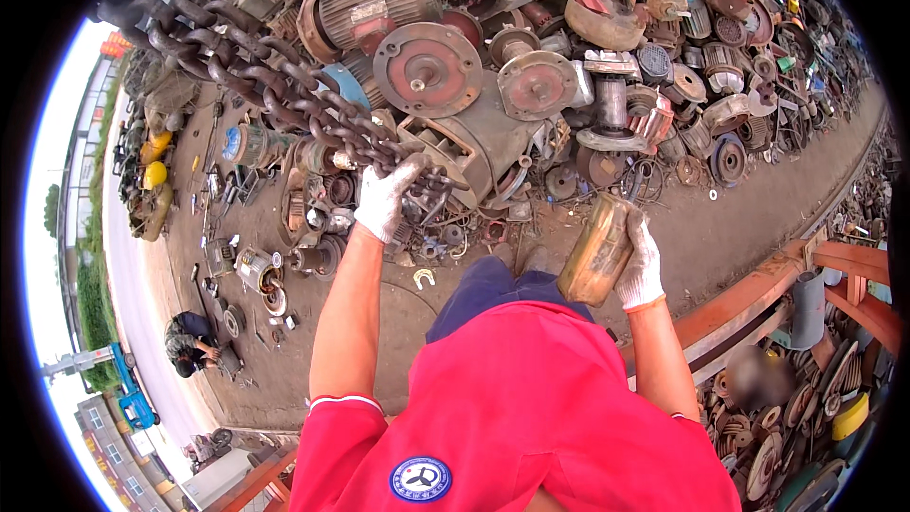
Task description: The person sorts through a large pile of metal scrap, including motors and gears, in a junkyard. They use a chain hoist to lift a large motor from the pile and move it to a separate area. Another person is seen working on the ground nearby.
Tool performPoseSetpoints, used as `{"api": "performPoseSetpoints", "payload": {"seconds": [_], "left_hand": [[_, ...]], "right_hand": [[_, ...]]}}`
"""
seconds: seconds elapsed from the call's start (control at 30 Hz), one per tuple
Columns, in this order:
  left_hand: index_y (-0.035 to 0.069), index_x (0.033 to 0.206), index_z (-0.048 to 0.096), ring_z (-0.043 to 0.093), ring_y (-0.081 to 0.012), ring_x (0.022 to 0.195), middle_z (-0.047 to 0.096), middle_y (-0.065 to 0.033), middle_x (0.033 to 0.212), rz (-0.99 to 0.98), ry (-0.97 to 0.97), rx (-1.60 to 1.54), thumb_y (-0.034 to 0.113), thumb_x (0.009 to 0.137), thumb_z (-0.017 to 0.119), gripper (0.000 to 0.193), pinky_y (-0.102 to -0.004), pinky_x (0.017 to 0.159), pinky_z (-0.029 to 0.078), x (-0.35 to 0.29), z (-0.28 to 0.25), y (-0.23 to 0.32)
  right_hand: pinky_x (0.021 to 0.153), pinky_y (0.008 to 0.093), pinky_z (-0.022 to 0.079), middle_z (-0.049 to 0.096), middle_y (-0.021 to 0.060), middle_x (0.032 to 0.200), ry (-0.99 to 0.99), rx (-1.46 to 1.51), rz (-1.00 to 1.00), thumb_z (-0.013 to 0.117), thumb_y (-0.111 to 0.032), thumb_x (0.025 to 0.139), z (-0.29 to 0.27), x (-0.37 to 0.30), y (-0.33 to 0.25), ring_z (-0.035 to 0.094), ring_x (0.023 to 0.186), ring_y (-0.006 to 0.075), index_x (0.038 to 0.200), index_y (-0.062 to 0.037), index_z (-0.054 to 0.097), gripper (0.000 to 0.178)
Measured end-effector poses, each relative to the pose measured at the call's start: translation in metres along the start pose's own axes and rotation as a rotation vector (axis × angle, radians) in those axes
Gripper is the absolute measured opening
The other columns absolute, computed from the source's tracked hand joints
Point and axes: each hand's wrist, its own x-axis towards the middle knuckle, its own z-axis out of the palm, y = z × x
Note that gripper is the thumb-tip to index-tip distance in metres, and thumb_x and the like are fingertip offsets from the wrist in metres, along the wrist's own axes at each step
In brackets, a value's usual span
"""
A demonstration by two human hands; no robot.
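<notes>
My left hand [387, 197], in a white work glove, is closed around the lower part of a heavy, rusty chain [265, 81]. The chain's thick links run in several strands from the upper left down to that hand. In my right hand [642, 261], also gloved in white, is a worn yellow-brown rectangular box [595, 251], held upright by its right side in front of my legs. My right fingertips are partly hidden behind the box. Beyond both hands lies a large electric motor [379, 2] with a round reddish flange [427, 71] near it.
A heap of scrap motors and flanges [536, 85] fills the far side. Loose parts, including a small motor [254, 268], lie on the dirt floor at left. Another person [190, 341] crouches there. An orange steel beam [739, 294] stands right, with scrap discs [763, 465] behind it.
</notes>
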Motion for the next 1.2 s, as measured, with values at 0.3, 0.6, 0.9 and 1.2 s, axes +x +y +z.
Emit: {"api": "performPoseSetpoints", "payload": {"seconds": [0.3,0.6,0.9,1.2], "left_hand": [[0.003,0.128,0.065,0.068,-0.0182,0.101,0.071,-0.0077,0.115,-0.072,-0.087,0.070,0.007,0.088,0.077,0.043,-0.0351,0.091,0.056,0.059,-0.006,-0.035],[0.004,0.131,0.060,0.068,-0.0186,0.100,0.070,-0.0086,0.113,0.029,-0.137,-0.025,0.007,0.086,0.081,0.050,-0.0344,0.089,0.058,0.127,-0.044,-0.008],[0.006,0.142,0.053,0.061,-0.0158,0.109,0.066,-0.0058,0.121,-0.070,-0.293,-0.057,0.006,0.087,0.079,0.061,-0.0344,0.090,0.053,0.189,-0.138,-0.010],[0.004,0.110,0.066,0.062,-0.0114,0.079,0.066,-0.0021,0.091,-0.097,-0.061,-0.283,0.004,0.089,0.073,0.022,-0.0286,0.069,0.050,0.200,-0.191,0.003]], "right_hand": [[0.094,0.0405,0.059,0.073,0.0067,0.117,0.082,-0.008,0.011,0.065,-0.042,0.103,0.001,0.021,0.011,0.071,0.105,0.0224,0.129,-0.0096,0.064,0.042],[0.093,0.0386,0.058,0.072,0.0052,0.117,0.173,-0.055,0.079,0.065,-0.039,0.103,0.057,0.046,0.040,0.070,0.105,0.0195,0.130,-0.0087,0.064,0.041],[0.091,0.0428,0.060,0.072,0.0053,0.117,0.218,-0.075,0.066,0.067,-0.047,0.100,0.140,0.058,0.112,0.071,0.101,0.0221,0.131,-0.0126,0.063,0.046],[0.095,0.0440,0.058,0.071,0.0069,0.121,0.172,-0.053,0.170,0.068,-0.040,0.101,0.182,0.088,0.123,0.070,0.108,0.0237,0.133,-0.0104,0.062,0.045]]}}
